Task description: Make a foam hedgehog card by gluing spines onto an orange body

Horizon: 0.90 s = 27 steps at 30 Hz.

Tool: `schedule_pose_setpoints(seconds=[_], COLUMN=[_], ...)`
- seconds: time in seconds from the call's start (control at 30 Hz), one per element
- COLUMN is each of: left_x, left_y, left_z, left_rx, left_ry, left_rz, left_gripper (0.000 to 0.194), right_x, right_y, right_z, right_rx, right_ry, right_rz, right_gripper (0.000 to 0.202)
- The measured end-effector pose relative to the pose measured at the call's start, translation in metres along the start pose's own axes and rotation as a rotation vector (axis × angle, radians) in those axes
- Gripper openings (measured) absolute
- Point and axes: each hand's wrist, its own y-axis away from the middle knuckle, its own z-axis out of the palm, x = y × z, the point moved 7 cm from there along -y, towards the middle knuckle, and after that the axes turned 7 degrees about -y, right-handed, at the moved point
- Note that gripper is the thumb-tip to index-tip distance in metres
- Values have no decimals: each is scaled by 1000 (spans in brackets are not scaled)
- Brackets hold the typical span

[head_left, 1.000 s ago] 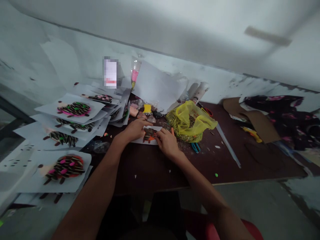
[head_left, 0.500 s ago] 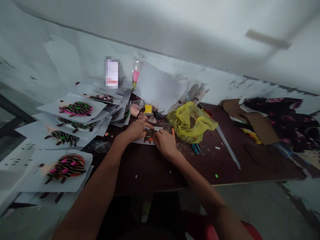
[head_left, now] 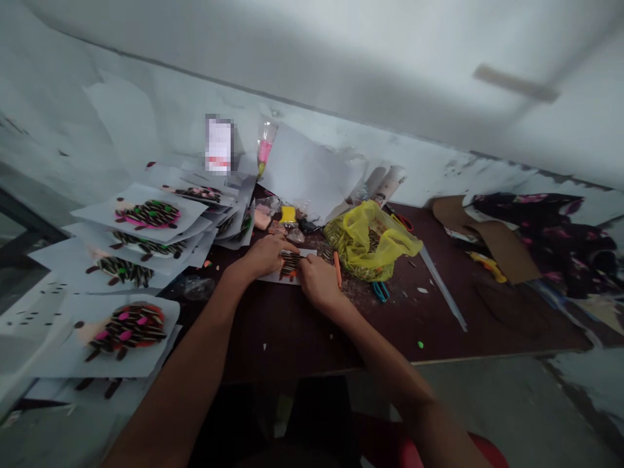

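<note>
Partly behind fingers [head_left: 309, 262], striped figure [head_left: 291, 261]

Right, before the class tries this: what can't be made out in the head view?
Head view:
Whatever the right hand may pinch: hidden by the hand itself.
Lower right corner of the small paper: covered by that hand.
Full contents of the yellow bag: partly hidden by the bag itself.
Upright pale panel: pixelated.
Red object: cut off by the bottom edge, partly behind the right arm.

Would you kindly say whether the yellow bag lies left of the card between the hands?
No, the yellow bag sits to the right of the card, beyond the right hand.
</note>
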Motion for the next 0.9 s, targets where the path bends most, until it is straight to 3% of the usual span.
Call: schedule_pose_setpoints(seconds=[0.17,0.43,0.63,0.9], left_x=[2,-1,-4,-6], left_y=[1,1,0,-1], left_z=[-1,0,3,3], left_rx=[-12,-36,-64,-4], left_ry=[-15,-16,21,-11], left_rz=[-17,-37,-48,-26], left_gripper=[52,58,57,50], right_x=[10,72,99,87], right_y=[4,5,5,-5], right_z=[-11,-39,-34,-24], right_rx=[100,288,209,132], right_ry=[-77,-139,-96,-65], right_rz=[43,243,341,260], right_gripper=[22,22,26,24])
